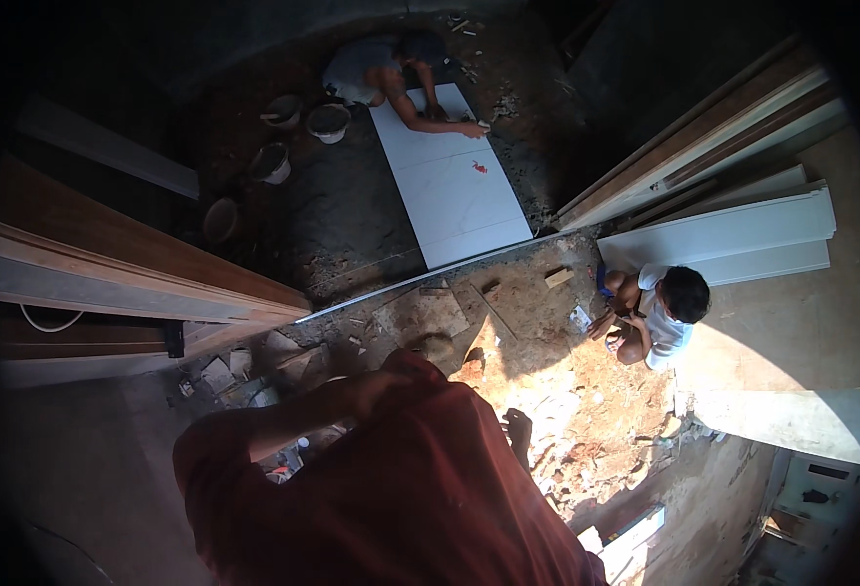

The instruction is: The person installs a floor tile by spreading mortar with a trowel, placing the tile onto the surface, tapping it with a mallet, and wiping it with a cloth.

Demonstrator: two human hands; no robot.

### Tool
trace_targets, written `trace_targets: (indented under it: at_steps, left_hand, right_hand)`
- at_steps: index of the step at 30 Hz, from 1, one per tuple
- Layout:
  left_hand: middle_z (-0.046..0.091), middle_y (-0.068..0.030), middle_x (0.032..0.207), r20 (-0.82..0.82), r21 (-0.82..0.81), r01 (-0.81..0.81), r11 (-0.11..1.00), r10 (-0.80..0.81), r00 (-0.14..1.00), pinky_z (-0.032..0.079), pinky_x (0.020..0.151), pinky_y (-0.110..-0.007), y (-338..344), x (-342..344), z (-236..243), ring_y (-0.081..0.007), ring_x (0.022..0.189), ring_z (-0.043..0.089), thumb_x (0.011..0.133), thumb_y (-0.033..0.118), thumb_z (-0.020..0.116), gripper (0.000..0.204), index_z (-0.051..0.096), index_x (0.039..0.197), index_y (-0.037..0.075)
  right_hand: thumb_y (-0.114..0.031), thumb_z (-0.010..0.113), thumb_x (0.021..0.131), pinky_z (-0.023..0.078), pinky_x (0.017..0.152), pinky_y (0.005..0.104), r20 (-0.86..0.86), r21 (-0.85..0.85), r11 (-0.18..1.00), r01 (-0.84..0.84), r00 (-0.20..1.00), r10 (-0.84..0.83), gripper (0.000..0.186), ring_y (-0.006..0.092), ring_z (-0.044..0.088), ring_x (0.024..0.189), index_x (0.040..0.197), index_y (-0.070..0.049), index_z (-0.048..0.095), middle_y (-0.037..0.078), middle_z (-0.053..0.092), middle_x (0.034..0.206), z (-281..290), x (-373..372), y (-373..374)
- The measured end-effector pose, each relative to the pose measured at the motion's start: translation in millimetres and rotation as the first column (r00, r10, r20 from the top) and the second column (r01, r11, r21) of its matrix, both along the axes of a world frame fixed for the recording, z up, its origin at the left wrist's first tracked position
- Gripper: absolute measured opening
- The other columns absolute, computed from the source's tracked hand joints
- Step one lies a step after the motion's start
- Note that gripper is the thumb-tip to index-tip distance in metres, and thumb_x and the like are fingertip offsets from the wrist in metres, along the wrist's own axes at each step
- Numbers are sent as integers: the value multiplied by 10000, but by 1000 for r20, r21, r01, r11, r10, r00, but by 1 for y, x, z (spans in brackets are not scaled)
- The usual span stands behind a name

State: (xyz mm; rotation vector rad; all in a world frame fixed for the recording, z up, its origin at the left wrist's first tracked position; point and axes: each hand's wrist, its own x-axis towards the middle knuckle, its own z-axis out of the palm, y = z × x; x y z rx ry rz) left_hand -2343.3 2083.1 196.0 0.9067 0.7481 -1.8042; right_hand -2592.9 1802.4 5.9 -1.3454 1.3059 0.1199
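Observation:
My left hand is raised across my chest, against the dark red shirt that I wear. Its fingers are hidden at the cloth, so their grip does not show. On the other side of the shirt, my right hand hangs low over the sunlit rubble. That hand is small and in shadow; I cannot make out its finger pose or anything in it. Broken tile pieces lie on the dirt floor beyond my left arm.
Beyond the threshold strip, a co-worker leans over large white tiles. Buckets stand beside them. Another person squats at right near long white panels. Stacked boards flank the left side.

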Motion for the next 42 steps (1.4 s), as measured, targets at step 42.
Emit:
trace_targets:
  at_steps: [42]
  left_hand:
    - [585, -71, 986, -25, 38, -35, 999, 36, 999, 408, 826, -356, -10, -3, -8, -201, 904, 547, 822, 324, 476, 323, 545, 1026, 84]
  right_hand:
    - [-65, 500, 763, 410, 420, 228, -40, -24, 1000, 19, 999, -20, 141, 138, 570, 527, 854, -27, 600, 88, 597, 719, 6, 8, -9]
